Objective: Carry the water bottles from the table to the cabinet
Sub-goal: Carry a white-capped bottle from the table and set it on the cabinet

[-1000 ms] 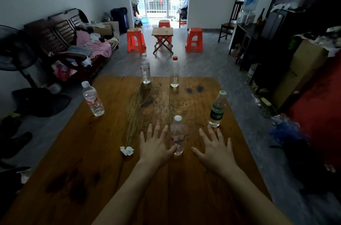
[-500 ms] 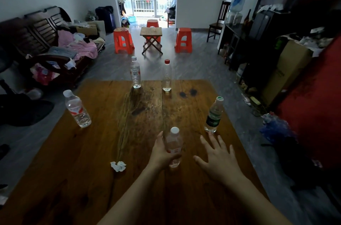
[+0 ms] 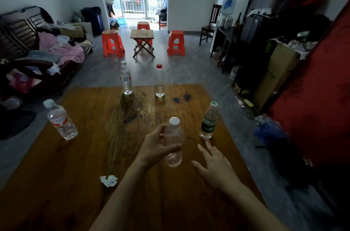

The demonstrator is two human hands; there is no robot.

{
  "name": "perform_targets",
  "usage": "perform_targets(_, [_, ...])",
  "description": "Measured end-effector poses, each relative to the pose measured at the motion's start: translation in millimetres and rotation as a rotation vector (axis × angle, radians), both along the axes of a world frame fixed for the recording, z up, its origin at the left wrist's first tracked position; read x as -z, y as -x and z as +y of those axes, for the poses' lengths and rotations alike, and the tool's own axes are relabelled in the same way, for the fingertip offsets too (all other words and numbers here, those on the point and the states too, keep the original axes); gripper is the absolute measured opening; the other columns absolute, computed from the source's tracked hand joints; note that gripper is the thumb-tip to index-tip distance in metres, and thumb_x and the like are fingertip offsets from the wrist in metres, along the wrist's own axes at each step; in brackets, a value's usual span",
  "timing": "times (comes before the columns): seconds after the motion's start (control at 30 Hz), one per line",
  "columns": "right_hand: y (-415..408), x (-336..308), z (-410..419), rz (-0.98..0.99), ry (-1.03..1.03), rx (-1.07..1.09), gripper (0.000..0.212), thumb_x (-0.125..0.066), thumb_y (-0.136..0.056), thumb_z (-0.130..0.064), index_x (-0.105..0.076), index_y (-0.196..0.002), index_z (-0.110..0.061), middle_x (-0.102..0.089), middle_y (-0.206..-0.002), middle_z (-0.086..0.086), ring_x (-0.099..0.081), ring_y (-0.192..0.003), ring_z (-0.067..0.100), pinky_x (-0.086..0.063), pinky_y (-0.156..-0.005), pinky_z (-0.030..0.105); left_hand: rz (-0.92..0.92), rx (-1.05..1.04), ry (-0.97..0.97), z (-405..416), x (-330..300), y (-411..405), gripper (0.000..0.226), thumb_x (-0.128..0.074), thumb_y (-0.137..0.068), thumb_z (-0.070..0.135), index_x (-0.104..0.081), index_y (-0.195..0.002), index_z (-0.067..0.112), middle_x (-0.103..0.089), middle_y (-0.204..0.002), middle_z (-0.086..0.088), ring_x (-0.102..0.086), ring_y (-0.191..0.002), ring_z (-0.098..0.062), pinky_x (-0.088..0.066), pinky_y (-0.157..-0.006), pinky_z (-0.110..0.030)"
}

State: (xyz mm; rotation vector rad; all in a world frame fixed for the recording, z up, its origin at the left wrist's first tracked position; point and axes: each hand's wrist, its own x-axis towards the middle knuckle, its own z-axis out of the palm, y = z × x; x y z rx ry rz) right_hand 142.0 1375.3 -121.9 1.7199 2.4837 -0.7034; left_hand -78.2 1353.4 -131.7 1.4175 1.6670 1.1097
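Clear white-capped bottle (image 3: 173, 143) at lower centre, gripped by left hand (image 3: 158, 144), apparently lifted off wooden table (image 3: 75, 183). Right hand (image 3: 216, 164) spread, empty, near green-label bottle (image 3: 208, 122). Pickup step; next probably grab that one.

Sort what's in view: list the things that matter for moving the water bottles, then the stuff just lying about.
For the job:
- white-capped bottle, gripped by the left hand
- green-labelled bottle, near the open right hand
- red-labelled bottle
- red-capped bottle
- far white-capped bottle
- table

Lying about:
- crumpled tissue
- red stools
- folding table
- cardboard box
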Motion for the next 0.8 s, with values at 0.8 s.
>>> perform_targets(0.8, [-11, 4, -32, 1.280, 1.215, 0.744, 0.064, -0.030, -0.099, -0.058, -0.052, -0.137, -0.010, -0.064, -0.130, 0.022, -0.057, -0.124, 0.041, -0.045, -0.101, 0.055, 0.138, 0.279, -0.162, -49, -91, -23, 0.067, -0.089, -0.072, 0.036, -0.055, -0.130, 0.033, -0.069, -0.122, 0.017, -0.066, -0.112, 0.000, -0.057, -0.098, -0.037])
